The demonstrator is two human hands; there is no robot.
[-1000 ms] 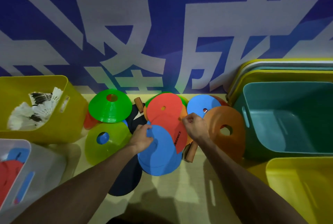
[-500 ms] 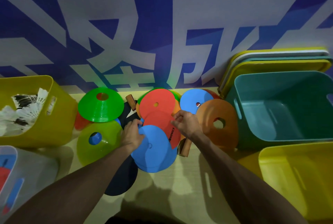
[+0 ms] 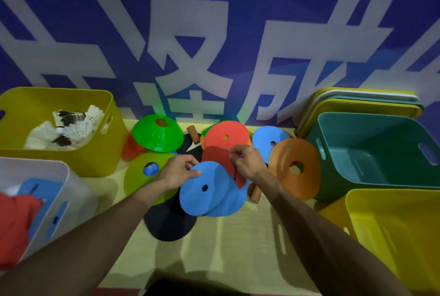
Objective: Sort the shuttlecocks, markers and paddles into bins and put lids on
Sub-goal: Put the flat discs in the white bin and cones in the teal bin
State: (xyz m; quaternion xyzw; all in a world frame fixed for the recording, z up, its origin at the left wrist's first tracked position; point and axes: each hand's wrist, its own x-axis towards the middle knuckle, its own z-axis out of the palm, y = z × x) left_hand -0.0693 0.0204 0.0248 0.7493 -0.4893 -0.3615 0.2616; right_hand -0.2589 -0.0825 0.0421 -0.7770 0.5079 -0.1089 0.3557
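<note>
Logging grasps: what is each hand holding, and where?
Left hand pinches the blue marker at its upper rim; right hand pinches the red marker at its top edge.

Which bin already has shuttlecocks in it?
The yellow bin at the back left: white shuttlecocks lie inside it. The white bin beside it holds red and blue markers instead.

The markers (image 3: 207, 191) bury the paddles (image 3: 170, 224); their count is unclear. The near left white bin (image 3: 71, 176) and near right yellow bin (image 3: 392, 229) run off frame.
</note>
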